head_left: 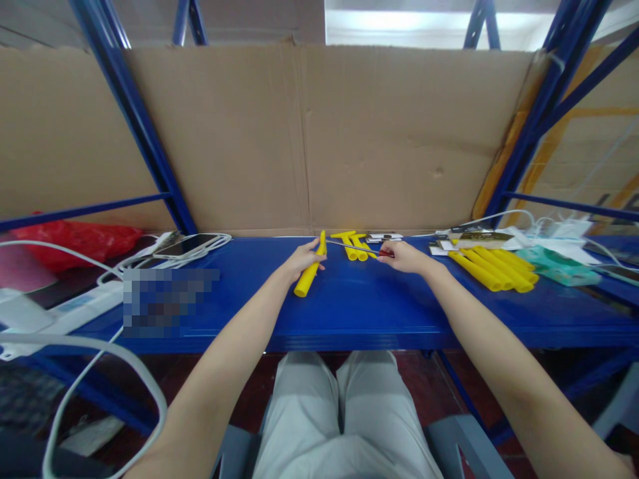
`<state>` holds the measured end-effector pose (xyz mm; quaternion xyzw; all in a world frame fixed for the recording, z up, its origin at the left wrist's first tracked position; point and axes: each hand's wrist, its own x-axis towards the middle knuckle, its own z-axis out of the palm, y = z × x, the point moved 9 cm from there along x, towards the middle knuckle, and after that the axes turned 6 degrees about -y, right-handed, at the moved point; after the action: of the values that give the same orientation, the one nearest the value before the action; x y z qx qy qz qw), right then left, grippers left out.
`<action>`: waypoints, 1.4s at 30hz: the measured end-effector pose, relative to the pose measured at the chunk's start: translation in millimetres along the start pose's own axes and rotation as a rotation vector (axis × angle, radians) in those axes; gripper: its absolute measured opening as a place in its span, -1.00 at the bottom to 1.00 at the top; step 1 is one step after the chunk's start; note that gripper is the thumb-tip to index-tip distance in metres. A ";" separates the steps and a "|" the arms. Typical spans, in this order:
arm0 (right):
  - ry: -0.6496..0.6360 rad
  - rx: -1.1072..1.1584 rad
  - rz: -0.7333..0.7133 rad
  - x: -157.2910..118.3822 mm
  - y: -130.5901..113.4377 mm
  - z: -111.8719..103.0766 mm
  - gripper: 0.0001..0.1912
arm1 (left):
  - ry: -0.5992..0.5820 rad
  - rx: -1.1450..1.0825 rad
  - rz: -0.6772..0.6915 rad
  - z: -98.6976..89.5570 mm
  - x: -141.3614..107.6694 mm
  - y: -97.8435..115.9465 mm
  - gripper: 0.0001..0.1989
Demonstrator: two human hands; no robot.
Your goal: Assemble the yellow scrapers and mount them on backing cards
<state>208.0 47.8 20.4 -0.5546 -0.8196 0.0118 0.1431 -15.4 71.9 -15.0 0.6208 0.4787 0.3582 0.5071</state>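
My left hand (302, 259) is closed around a yellow T-shaped piece with a tubular handle (308, 278), its thick end pointing toward me. In my right hand (403, 257) is a screwdriver (355, 247) with a dark red handle. Its thin metal shaft points left, and the tip comes close to the top of the yellow piece; whether they touch I cannot tell. Just behind the shaft lie more yellow T-shaped pieces (352, 246) on the blue table (349, 306).
Several yellow tubes (492, 267) lie at the right beside a green plastic packet (556, 265). At the left are a phone (192, 246), white cables, a power strip (74, 313) and a red bag (80, 241). A cardboard panel (309, 133) stands along the back between blue posts.
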 end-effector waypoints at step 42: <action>-0.036 0.047 0.010 -0.6 -1.4 3.2 -0.90 | 0.080 0.014 0.006 -6.6 -0.6 4.7 -0.30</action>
<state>206.1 47.2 17.4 -0.5548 -0.8188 0.0416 0.1414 -20.6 73.2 -8.9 0.6110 0.4994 0.3808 0.4820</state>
